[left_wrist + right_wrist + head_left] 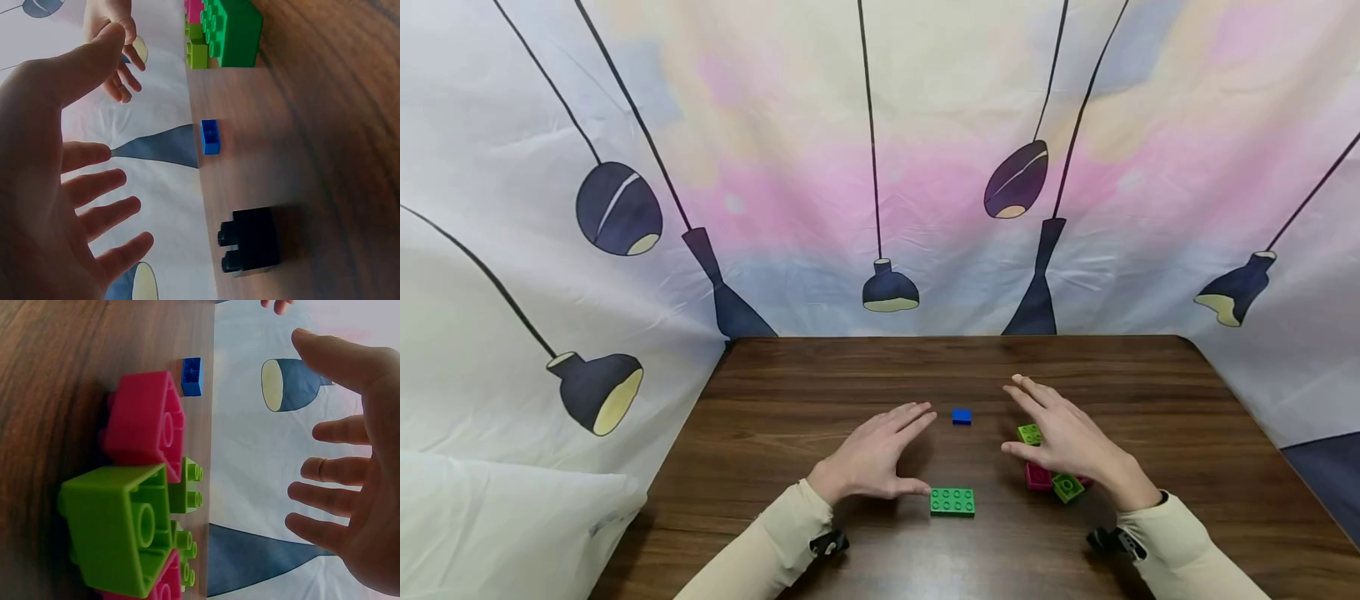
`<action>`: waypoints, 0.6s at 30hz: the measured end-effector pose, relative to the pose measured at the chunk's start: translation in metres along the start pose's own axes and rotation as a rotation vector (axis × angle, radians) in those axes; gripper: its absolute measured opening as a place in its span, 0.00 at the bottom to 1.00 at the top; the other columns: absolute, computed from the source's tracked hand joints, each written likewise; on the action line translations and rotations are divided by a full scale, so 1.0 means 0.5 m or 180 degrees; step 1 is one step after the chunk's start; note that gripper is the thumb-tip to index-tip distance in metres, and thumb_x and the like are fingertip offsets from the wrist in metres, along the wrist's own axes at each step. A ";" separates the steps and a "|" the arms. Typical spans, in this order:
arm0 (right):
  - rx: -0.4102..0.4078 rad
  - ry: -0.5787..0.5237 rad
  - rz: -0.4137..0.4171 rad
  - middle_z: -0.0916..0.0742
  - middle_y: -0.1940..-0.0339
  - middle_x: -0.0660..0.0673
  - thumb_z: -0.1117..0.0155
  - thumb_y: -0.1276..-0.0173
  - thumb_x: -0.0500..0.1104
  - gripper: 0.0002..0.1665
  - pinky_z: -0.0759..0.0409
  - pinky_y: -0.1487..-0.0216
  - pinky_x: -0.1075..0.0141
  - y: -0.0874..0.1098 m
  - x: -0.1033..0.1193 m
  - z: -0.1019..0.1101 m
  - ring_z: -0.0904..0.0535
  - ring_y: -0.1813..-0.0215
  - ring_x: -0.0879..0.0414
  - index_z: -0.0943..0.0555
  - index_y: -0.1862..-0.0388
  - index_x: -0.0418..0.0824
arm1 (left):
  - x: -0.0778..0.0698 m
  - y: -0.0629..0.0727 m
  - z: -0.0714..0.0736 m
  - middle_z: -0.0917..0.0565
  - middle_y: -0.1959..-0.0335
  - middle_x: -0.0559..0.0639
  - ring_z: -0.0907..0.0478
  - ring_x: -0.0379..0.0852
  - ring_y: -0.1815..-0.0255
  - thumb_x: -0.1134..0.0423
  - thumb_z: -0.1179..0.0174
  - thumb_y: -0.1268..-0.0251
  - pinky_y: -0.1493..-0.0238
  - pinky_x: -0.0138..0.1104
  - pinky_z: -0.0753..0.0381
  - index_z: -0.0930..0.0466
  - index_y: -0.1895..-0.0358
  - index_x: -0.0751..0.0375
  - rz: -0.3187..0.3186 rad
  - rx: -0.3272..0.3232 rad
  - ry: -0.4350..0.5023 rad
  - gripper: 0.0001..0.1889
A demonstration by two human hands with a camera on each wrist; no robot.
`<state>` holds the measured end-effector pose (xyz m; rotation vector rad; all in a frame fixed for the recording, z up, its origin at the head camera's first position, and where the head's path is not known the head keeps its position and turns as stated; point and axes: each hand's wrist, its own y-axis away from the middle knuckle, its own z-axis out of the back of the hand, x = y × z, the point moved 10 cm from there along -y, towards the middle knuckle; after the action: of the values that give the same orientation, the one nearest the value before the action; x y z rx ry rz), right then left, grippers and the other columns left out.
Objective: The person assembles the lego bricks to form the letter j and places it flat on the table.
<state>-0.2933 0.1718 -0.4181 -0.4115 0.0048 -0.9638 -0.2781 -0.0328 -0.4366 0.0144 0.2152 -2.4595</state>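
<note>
Both hands hover over the table with fingers spread and hold nothing. My left hand (876, 454) is to the left of a green eight-stud toy brick (952, 502), its thumb tip close to the brick's corner. A black brick (253, 242) shows in the left wrist view, under that hand. My right hand (1067, 437) is above a cluster of bricks, partly hiding them: a lime brick (1029, 434), a pink brick (1038, 477) and an upturned lime brick (1067, 487). A small blue brick (962, 417) lies farther back, between the hands.
The bricks lie on a dark wooden table (820, 367). Behind it hangs a cloth backdrop (812, 167) printed with lamps. White fabric (512, 525) bulges along the table's left side. Each wrist wears a black strap (829, 544).
</note>
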 end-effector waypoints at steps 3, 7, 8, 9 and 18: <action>0.0019 -0.0011 -0.0031 0.32 0.27 0.34 0.32 0.42 0.66 0.51 0.27 0.41 0.42 0.003 -0.003 -0.005 0.33 0.30 0.36 0.34 0.28 0.39 | -0.004 0.003 -0.007 0.45 0.22 0.48 0.44 0.49 0.23 0.29 0.40 0.46 0.29 0.45 0.37 0.49 0.22 0.51 0.0003 0.0040 0.0034 0.52; 0.0035 -0.0007 -0.0052 0.32 0.26 0.34 0.34 0.41 0.67 0.51 0.27 0.41 0.42 0.006 -0.006 -0.012 0.33 0.31 0.35 0.34 0.28 0.38 | -0.006 0.006 -0.013 0.43 0.23 0.49 0.43 0.49 0.24 0.29 0.40 0.46 0.29 0.45 0.36 0.48 0.23 0.51 0.0009 0.0064 0.0059 0.51; 0.0044 -0.0011 -0.0059 0.33 0.26 0.34 0.34 0.41 0.67 0.51 0.27 0.41 0.42 0.007 -0.007 -0.014 0.33 0.31 0.35 0.34 0.28 0.38 | -0.007 0.007 -0.015 0.42 0.23 0.50 0.43 0.49 0.24 0.29 0.41 0.45 0.30 0.45 0.35 0.48 0.23 0.51 0.0007 0.0068 0.0067 0.51; 0.0053 -0.0016 -0.0066 0.33 0.26 0.34 0.35 0.40 0.67 0.51 0.27 0.41 0.42 0.008 -0.008 -0.016 0.33 0.31 0.35 0.34 0.28 0.38 | -0.008 0.007 -0.017 0.42 0.23 0.50 0.42 0.49 0.24 0.29 0.41 0.45 0.30 0.46 0.35 0.47 0.23 0.51 0.0006 0.0071 0.0072 0.51; 0.0064 -0.0061 -0.0118 0.31 0.27 0.35 0.33 0.42 0.68 0.51 0.25 0.42 0.44 0.016 -0.012 -0.022 0.33 0.30 0.37 0.32 0.29 0.39 | -0.014 0.011 -0.038 0.39 0.24 0.50 0.39 0.48 0.26 0.29 0.41 0.44 0.31 0.45 0.33 0.46 0.23 0.52 0.0005 0.0114 0.0156 0.50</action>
<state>-0.2922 0.1768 -0.4320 -0.4034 -0.0299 -0.9958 -0.2701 -0.0296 -0.4554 0.0903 0.1923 -2.4629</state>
